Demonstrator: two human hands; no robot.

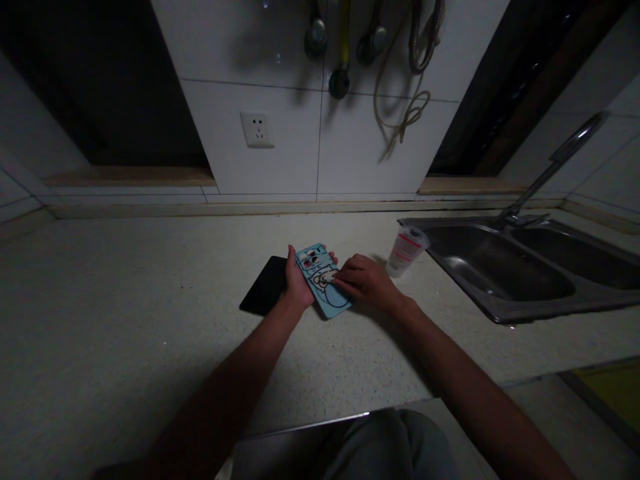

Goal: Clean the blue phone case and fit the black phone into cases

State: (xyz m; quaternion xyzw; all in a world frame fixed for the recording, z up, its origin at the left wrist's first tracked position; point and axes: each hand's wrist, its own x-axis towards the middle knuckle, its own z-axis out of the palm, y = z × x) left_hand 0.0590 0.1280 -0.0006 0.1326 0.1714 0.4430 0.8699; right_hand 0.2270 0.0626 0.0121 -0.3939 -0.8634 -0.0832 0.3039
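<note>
My left hand [299,281] is wrapped round a phone in a light blue case [331,301], thumb along one side and fingertips at the far edge. The back of the case faces up, with a cartoon print and camera lenses. My right hand [367,281] is closed in a pinch over the middle of the case. A small whitish patch shows at its fingertips; I cannot tell whether it is a held piece or part of the print. A flat black rectangular object [263,290] lies beside my left hand, partly hidden by it. Right of my right hand stands a clear plastic cup [407,250] with red print.
A double steel sink [495,310] with a tall faucet [555,163] is set into the speckled pale counter [150,320] on the right. On the tiled wall are a socket [258,130], pipe valves [316,37] and a looped cord [411,115].
</note>
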